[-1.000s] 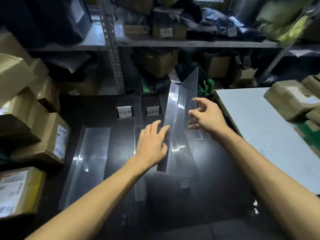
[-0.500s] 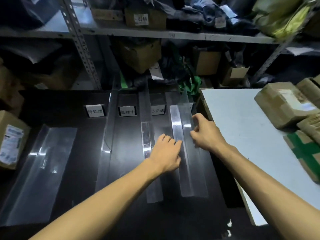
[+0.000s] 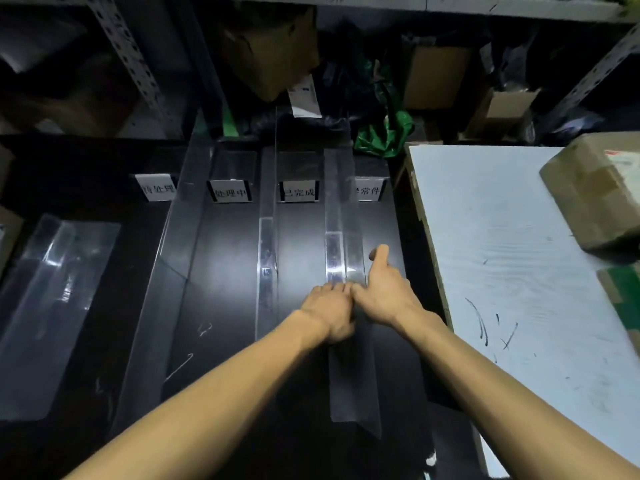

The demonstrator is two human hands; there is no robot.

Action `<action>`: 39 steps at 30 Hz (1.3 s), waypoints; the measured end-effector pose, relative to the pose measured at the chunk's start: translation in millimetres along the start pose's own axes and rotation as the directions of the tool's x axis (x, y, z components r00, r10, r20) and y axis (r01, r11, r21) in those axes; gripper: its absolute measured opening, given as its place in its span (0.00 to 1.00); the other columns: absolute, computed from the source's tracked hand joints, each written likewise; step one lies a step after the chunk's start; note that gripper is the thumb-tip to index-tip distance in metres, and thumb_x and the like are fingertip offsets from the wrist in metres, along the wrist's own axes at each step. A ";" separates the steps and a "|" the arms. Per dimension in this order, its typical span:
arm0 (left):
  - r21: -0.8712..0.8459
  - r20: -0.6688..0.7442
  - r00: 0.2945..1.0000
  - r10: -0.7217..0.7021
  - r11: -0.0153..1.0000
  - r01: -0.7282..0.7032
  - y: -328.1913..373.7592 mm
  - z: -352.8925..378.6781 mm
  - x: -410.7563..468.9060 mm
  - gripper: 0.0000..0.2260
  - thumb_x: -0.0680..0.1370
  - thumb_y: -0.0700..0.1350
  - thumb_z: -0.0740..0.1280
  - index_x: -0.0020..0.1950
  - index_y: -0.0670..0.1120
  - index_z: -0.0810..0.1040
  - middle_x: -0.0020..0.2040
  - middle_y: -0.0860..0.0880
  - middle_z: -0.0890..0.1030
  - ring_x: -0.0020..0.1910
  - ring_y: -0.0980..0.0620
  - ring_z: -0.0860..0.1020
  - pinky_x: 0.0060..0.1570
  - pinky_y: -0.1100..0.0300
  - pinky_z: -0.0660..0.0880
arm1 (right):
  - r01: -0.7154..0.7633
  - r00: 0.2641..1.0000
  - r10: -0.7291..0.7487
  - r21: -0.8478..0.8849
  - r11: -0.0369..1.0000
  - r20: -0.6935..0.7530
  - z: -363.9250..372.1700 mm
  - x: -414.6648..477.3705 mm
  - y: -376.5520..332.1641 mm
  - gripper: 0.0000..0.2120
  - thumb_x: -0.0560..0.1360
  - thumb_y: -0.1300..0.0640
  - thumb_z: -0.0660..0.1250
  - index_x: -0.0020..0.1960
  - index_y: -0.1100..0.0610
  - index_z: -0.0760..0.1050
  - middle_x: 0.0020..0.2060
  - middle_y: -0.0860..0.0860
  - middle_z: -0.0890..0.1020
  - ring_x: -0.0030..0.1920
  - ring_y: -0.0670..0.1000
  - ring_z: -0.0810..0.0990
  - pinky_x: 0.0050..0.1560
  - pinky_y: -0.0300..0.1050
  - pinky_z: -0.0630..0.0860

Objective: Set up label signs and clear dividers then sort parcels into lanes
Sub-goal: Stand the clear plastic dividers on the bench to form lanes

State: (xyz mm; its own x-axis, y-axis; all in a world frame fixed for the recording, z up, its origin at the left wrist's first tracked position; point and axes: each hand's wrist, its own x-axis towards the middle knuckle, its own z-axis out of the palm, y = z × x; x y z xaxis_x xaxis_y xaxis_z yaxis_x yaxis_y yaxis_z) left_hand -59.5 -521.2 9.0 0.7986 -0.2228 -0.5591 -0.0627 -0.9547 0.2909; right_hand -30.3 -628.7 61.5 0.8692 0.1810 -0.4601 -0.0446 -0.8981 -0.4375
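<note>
1. Whereas a second ago the rightmost divider point(image 3: 346, 237) was held tilted above the black table point(image 3: 225, 306), it now sits down on it, flange flat and wall upright.
2. Both hands have slid toward its near half and now touch each other.
3. Left hand point(image 3: 329, 311): bent fingertips press on the flange; whether they actually grip, cannot tell.
4. Right hand point(image 3: 384, 292): thumb straight along the wall's right side, fingers tucked on the other side, grasping the wall.
5. Long axis runs from the near edge straight away toward the label signs point(image 3: 299, 192); the far end passes between the third and fourth sign.
6. It lies parallel to the middle divider point(image 3: 266, 258), at the table's right side, near the white board point(image 3: 519, 254).
</note>
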 end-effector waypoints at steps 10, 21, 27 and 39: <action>-0.108 -0.067 0.987 -0.146 0.985 0.138 4.4 -9.1 -5.8 0.26 0.79 0.49 0.59 0.76 0.45 0.58 0.70 0.41 0.70 0.67 0.40 0.69 0.66 0.48 0.65 | 0.110 0.993 -0.105 -0.081 0.991 0.060 -28.3 4.7 11.0 0.25 0.77 0.49 0.65 0.69 0.55 0.59 0.46 0.54 0.78 0.46 0.56 0.81 0.48 0.55 0.80; -0.176 -0.123 0.961 -0.247 0.959 0.224 -16.0 -7.4 -39.4 0.27 0.80 0.50 0.58 0.78 0.46 0.56 0.72 0.41 0.69 0.69 0.40 0.68 0.69 0.47 0.64 | 0.190 0.979 -0.184 -0.070 0.979 0.089 -28.3 4.9 3.2 0.28 0.77 0.50 0.62 0.73 0.52 0.57 0.50 0.56 0.81 0.50 0.59 0.81 0.53 0.58 0.79; -0.213 -0.131 0.962 -0.239 0.955 0.208 -15.2 -3.2 -44.5 0.27 0.80 0.49 0.58 0.78 0.47 0.57 0.72 0.41 0.70 0.69 0.40 0.69 0.68 0.46 0.67 | 0.185 0.983 -0.183 -0.121 0.975 0.027 -26.4 14.7 3.9 0.28 0.76 0.49 0.63 0.73 0.52 0.59 0.53 0.55 0.79 0.50 0.58 0.80 0.52 0.57 0.79; -0.428 -0.247 0.952 -0.180 0.902 0.059 -32.9 -14.7 -64.1 0.26 0.80 0.46 0.59 0.78 0.49 0.59 0.74 0.46 0.68 0.70 0.48 0.69 0.69 0.51 0.67 | 0.272 0.960 -0.276 -0.065 0.960 -0.049 -22.6 12.6 -13.0 0.25 0.77 0.51 0.63 0.71 0.55 0.65 0.69 0.55 0.70 0.62 0.57 0.76 0.57 0.50 0.73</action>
State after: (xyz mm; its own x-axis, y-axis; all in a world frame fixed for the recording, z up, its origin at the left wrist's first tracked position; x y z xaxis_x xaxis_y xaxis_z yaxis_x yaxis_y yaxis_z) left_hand -99.8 -472.7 46.8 0.9196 0.0084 -0.3927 0.2470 -0.7897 0.5616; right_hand -7.6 -623.8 78.9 0.8709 0.4017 -0.2833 0.2261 -0.8392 -0.4947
